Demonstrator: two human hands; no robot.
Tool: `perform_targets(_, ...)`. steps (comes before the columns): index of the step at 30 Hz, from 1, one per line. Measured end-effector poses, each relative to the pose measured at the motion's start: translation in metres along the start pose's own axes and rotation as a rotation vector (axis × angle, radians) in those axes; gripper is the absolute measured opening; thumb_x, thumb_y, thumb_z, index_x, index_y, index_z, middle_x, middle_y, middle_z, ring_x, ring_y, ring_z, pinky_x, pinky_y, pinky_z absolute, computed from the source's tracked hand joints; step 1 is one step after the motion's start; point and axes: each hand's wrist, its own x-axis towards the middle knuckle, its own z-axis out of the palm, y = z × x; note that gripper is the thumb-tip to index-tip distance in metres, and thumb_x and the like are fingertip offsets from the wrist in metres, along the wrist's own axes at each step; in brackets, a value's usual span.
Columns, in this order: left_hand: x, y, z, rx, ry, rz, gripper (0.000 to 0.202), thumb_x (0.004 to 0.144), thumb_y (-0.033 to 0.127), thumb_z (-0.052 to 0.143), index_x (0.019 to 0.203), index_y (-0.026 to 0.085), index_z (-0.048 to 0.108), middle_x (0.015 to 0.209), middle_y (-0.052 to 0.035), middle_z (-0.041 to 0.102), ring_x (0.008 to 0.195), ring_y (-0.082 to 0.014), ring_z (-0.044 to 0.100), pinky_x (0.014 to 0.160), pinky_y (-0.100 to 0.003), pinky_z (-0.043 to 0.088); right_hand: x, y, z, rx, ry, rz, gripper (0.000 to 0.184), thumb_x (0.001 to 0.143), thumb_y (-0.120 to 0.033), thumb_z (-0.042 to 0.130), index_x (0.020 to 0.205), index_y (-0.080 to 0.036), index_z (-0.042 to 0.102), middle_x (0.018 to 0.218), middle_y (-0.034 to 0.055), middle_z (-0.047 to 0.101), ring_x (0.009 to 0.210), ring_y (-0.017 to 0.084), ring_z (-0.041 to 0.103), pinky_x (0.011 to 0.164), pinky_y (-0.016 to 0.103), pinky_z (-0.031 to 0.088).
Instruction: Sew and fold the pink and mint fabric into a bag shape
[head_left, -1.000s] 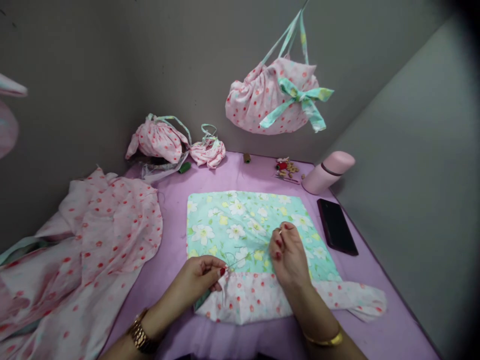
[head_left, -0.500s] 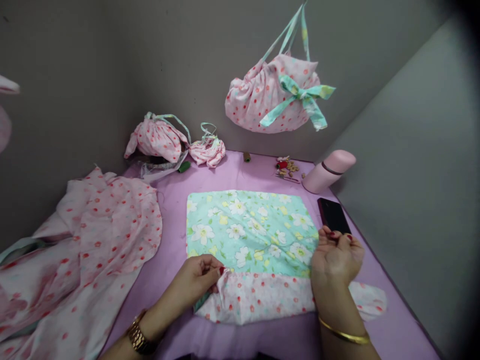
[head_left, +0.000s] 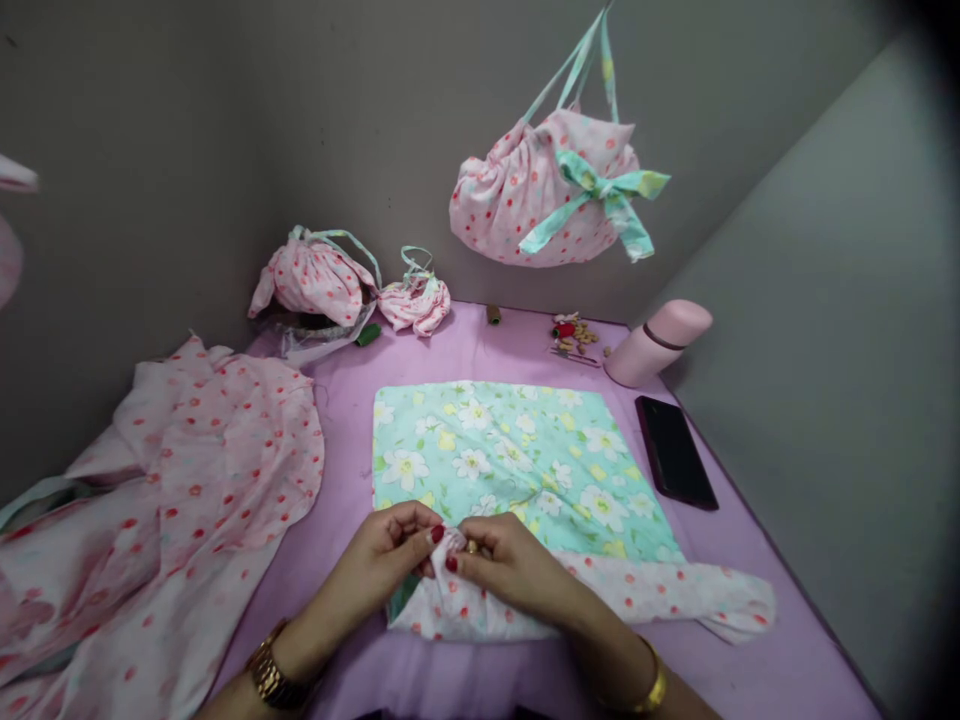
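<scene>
A pink dotted fabric edge (head_left: 630,588) is folded over the near side of a mint floral cloth (head_left: 495,465) lying flat. My left hand (head_left: 401,545) pinches this pink fabric near its left end. Close beside it, my right hand (head_left: 502,560) has its thumb and fingers closed at the same gathered spot. Whether a needle or thread sits between the right fingers is too small to make out. A bit of green lining shows under the fold by my left hand.
A larger pink dotted cloth (head_left: 225,450) lies at left. A black phone (head_left: 676,452) and pink bottle (head_left: 656,345) stand at right. Behind are a red thread spool (head_left: 564,330), a green spool (head_left: 368,334) and small pouches (head_left: 319,275). A dotted bag (head_left: 544,190) hangs above.
My right hand has come down and left from beside the phone to the pinched fabric at my left hand. The left hand keeps its hold in nearly the same place.
</scene>
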Motion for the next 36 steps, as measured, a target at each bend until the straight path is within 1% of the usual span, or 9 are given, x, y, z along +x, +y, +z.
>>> perform_targets(5, 0.003, -0.007, 0.001, -0.021, 0.162, 0.006, 0.029, 0.070, 0.043, 0.066, 0.072, 0.015, 0.058, 0.050, 0.0047, 0.057, 0.044, -0.0076, 0.050, 0.047, -0.019, 0.039, 0.000, 0.005, -0.011, -0.066, 0.140, 0.034, 0.032, 0.081, -0.036, 0.055, 0.057, -0.016, 0.051, 0.051, -0.0055, 0.039, 0.049, 0.008, 0.033, 0.046, 0.021, 0.024)
perform_targets(10, 0.005, -0.013, 0.002, -0.060, 0.150, -0.062, 0.030, 0.070, 0.044, 0.065, 0.073, 0.016, 0.054, 0.047, 0.0012, 0.062, 0.038, -0.0085, 0.050, 0.042, -0.018, 0.036, 0.001, 0.007, -0.012, -0.132, 0.150, 0.010, 0.035, 0.081, -0.037, 0.055, 0.053, -0.016, 0.050, 0.048, -0.0056, 0.038, 0.047, 0.008, 0.032, 0.045, 0.021, 0.024)
perform_targets(18, 0.006, -0.006, 0.000, -0.054, 0.152, -0.155, 0.035, 0.058, 0.045, 0.073, 0.071, 0.016, 0.057, 0.050, -0.0006, 0.066, 0.048, -0.0132, 0.061, 0.050, -0.022, 0.044, 0.003, 0.011, -0.011, -0.119, 0.172, 0.039, 0.031, 0.080, -0.034, 0.056, 0.056, -0.016, 0.050, 0.050, -0.0052, 0.040, 0.049, 0.008, 0.034, 0.046, 0.021, 0.025)
perform_targets(23, 0.006, -0.003, 0.001, -0.044, 0.202, -0.161, 0.035, 0.058, 0.046, 0.073, 0.068, 0.016, 0.058, 0.049, -0.0009, 0.066, 0.047, -0.0137, 0.061, 0.049, -0.022, 0.043, 0.000, 0.010, -0.008, 0.009, 0.330, 0.019, 0.015, 0.087, -0.033, 0.047, 0.081, -0.019, 0.050, 0.054, -0.0076, 0.037, 0.047, 0.008, 0.035, 0.045, 0.019, 0.028)
perform_targets(25, 0.007, -0.003, 0.001, -0.052, 0.208, -0.161, 0.034, 0.057, 0.044, 0.074, 0.068, 0.016, 0.058, 0.050, -0.0008, 0.066, 0.048, -0.0136, 0.061, 0.049, -0.022, 0.043, -0.002, 0.008, -0.004, 0.057, 0.325, 0.013, 0.015, 0.091, -0.033, 0.039, 0.087, -0.020, 0.047, 0.053, -0.0082, 0.036, 0.044, 0.008, 0.036, 0.044, 0.019, 0.030)
perform_targets(28, 0.008, -0.007, 0.000, -0.053, 0.196, -0.141, 0.031, 0.059, 0.041, 0.073, 0.069, 0.015, 0.058, 0.052, -0.0003, 0.066, 0.047, -0.0118, 0.060, 0.049, -0.021, 0.042, -0.004, 0.001, 0.005, -0.052, 0.273, -0.116, 0.016, 0.088, -0.030, 0.044, 0.082, -0.020, 0.055, 0.065, -0.0019, 0.048, 0.057, 0.011, 0.048, 0.053, 0.023, 0.039)
perform_targets(31, 0.008, -0.012, 0.000, -0.044, 0.166, -0.105, 0.029, 0.064, 0.040, 0.070, 0.070, 0.015, 0.058, 0.050, 0.0011, 0.064, 0.045, -0.0098, 0.057, 0.048, -0.020, 0.040, -0.005, -0.006, 0.015, -0.190, 0.285, -0.262, 0.014, 0.083, -0.025, 0.052, 0.074, -0.020, 0.063, 0.073, 0.0024, 0.054, 0.070, 0.015, 0.053, 0.063, 0.027, 0.042)
perform_targets(33, 0.008, -0.013, 0.001, -0.022, 0.153, -0.092, 0.028, 0.065, 0.040, 0.069, 0.069, 0.014, 0.058, 0.049, 0.0018, 0.062, 0.043, -0.0094, 0.055, 0.047, -0.020, 0.039, -0.005, -0.007, 0.021, -0.077, 0.259, -0.197, 0.014, 0.083, -0.025, 0.052, 0.075, -0.019, 0.063, 0.065, 0.0007, 0.057, 0.058, 0.012, 0.051, 0.056, 0.024, 0.041)
perform_targets(36, 0.006, -0.011, 0.003, 0.018, 0.126, -0.079, 0.024, 0.067, 0.037, 0.068, 0.067, 0.014, 0.059, 0.050, 0.0015, 0.062, 0.046, -0.0105, 0.056, 0.049, -0.021, 0.039, -0.001, -0.004, 0.028, 0.233, 0.216, 0.030, 0.016, 0.081, -0.031, 0.054, 0.076, -0.017, 0.060, 0.058, -0.0013, 0.060, 0.041, 0.007, 0.046, 0.041, 0.019, 0.037)
